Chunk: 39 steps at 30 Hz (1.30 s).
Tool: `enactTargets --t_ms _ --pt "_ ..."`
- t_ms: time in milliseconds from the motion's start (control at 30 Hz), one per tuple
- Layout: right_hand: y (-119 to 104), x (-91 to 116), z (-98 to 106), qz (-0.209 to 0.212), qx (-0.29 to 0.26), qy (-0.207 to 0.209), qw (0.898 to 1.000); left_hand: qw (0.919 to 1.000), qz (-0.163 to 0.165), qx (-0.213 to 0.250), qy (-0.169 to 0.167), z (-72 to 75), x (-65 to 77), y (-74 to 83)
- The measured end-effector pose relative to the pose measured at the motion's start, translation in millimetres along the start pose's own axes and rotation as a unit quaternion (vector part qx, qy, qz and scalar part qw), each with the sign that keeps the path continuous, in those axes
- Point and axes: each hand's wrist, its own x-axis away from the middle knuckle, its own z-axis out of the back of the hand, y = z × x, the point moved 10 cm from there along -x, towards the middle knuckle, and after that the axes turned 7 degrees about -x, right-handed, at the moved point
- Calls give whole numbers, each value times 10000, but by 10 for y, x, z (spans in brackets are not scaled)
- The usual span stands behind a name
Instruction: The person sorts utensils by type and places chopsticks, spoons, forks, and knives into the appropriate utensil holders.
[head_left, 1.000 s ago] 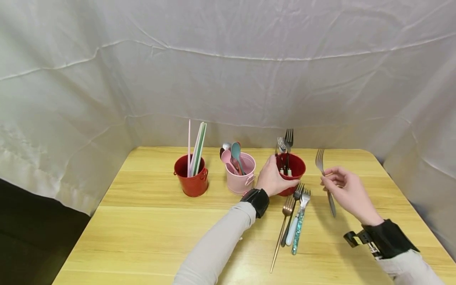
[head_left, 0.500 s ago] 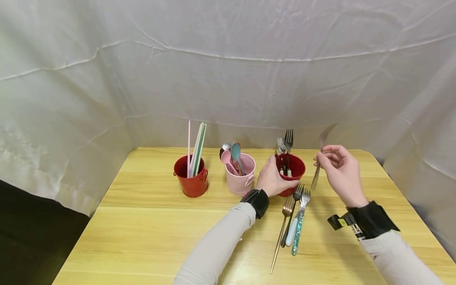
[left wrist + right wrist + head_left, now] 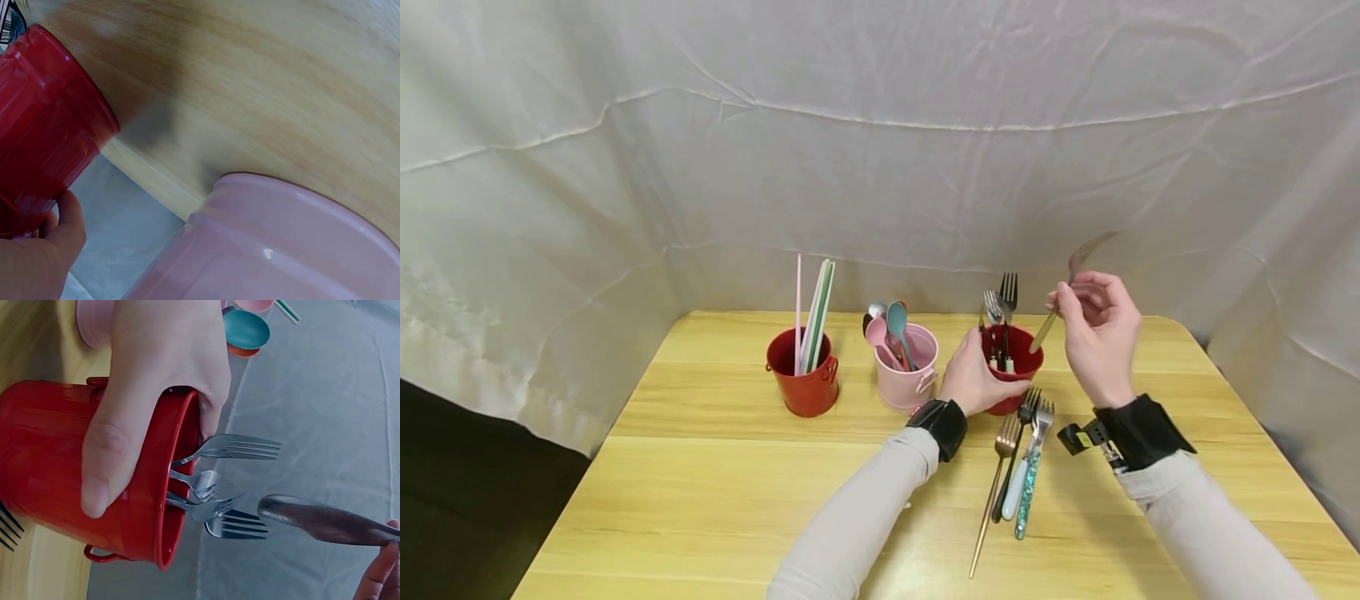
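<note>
My left hand grips the right-hand red bucket near its rim, thumb across the front and fingers round the far side. Several forks stand in that bucket, tines up. My right hand pinches a silver fork between thumb and fingers, raised to the right of the bucket. Its tines point up and to the right. The handle's end slants down over the bucket's right rim in the head view. In the left wrist view, fingers curl at the red bucket's side.
Several forks lie on the table in front of the bucket. A pink bucket of spoons stands left of it, near my left wrist. Farther left is another red bucket with chopsticks. A pale cloth hangs behind the table.
My right hand has risen and moved left with the fork, tilting it so the handle's end has swung over to the bucket's rim. My left hand has stayed on the bucket.
</note>
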Motion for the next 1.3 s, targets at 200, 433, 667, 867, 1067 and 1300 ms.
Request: enactTargets --t_ms 200,433,667,867,1067,1300 --pt "103 -18 -54 -25 405 54 9992 10000 1 -92 25 -4 0 -11" --pt "134 31 -175 -198 621 -32 9979 9998 -78 -186 87 -20 -10 -28" --pt "287 113 -197 -518 944 -143 9941 9993 -178 -306 138 -14 -26 -18" --pt "436 212 -226 -970 1559 -479 9818 9988 -161 -433 129 -7 -31 -14" --pt "465 301 -171 -1127 2130 -720 9679 9993 -165 -333 65 -10 -22 2" --pt "603 409 61 -1154 2246 -764 9646 9989 -227 -371 185 9 -22 -1"
